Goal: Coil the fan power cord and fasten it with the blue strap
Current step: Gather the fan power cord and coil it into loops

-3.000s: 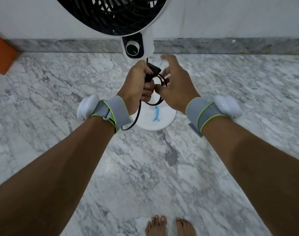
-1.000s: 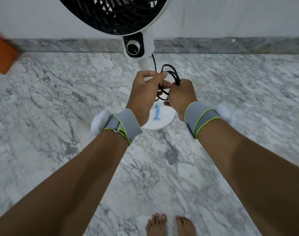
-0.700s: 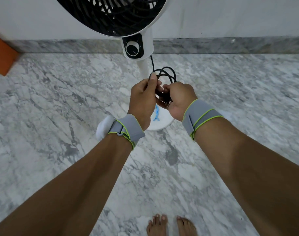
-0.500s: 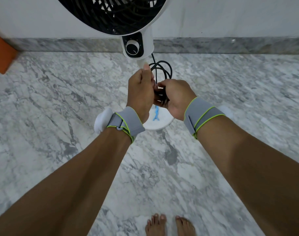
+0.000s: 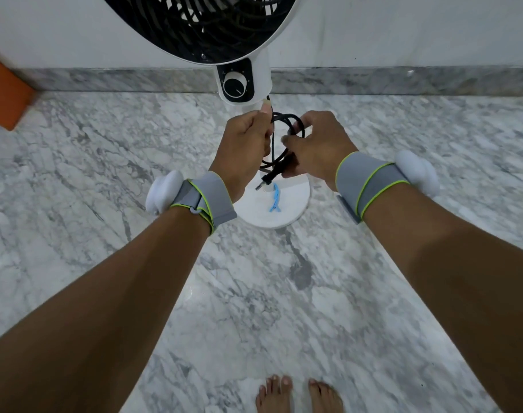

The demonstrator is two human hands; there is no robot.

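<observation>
The black power cord (image 5: 284,120) is gathered into a small coil between my two hands, just under the fan's control knob (image 5: 234,86). My left hand (image 5: 244,141) pinches the cord's left side, thumb pointing up. My right hand (image 5: 319,143) grips the coil's right side with curled fingers. The plug end (image 5: 267,180) sticks out below the hands. On the fan's round white base (image 5: 293,204) lies the blue strap (image 5: 274,201), untouched. The fan's stem is hidden behind my hands.
The white fan with its black grille (image 5: 200,22) stands against a white wall on a grey marble floor (image 5: 254,293). An orange object (image 5: 4,93) sits at the far left by the skirting. My bare feet (image 5: 299,394) are at the bottom edge.
The coil has been wound tighter and my hands have spread slightly apart on it. The plug end now hangs out below my right hand.
</observation>
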